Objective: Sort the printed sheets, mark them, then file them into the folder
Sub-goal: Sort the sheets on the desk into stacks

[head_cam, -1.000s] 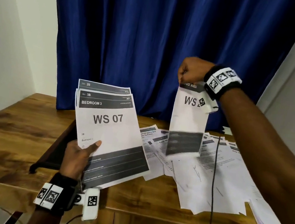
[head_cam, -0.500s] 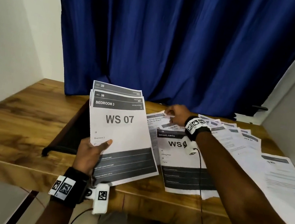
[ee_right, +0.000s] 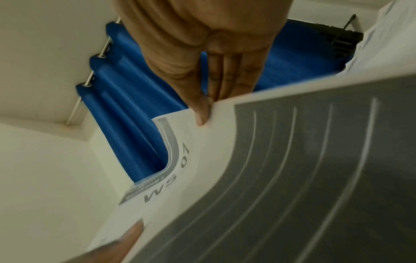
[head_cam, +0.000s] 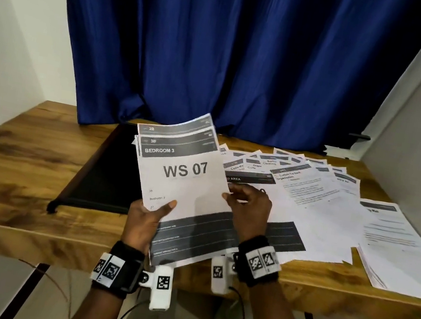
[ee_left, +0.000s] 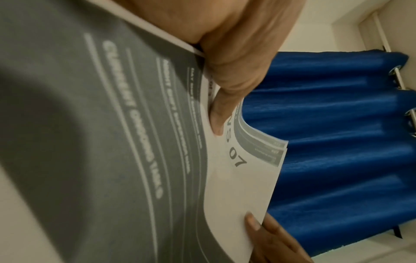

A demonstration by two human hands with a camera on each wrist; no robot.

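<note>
Left hand [head_cam: 148, 218] grips sheet stack [head_cam: 186, 183] at lower left edge, thumb on top; right hand [head_cam: 248, 207] pinches stack's right edge.

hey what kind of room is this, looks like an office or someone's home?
Probably a home room corner set up as a paperwork desk, though I can't be sure: a wooden table against plain walls, a blue curtain behind, printed sheets fanned out beside a black folder.

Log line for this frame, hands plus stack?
left hand: holds WS 07 stack | right hand: pinches its right edge | folder: open, empty
</note>
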